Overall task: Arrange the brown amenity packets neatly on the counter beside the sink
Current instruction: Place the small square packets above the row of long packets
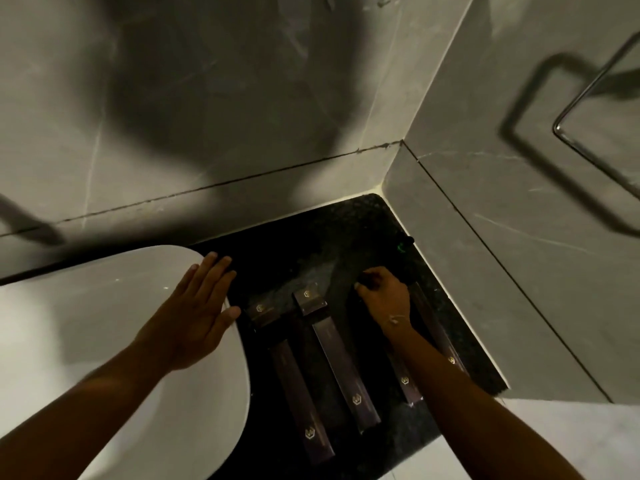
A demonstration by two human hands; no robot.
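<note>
Brown packets (341, 362) lie lengthwise in rough row on dark bench (311, 237), between sink (104, 323) and right edge. Left hand (199, 306) flat, fingers spread, on sink rim. Right hand (384, 294) curled over far end of right-side packets; grip unclear.

Dim, warm-grey overall. Large soft shadow across the back wall (207, 98); doubled dark shadow beside the towel bar (588, 98). Mild glare on the sink (86, 306) rim. Black counter (311, 237) nearly featureless. Wide-angle bending at edges; slight blur throughout.
</note>
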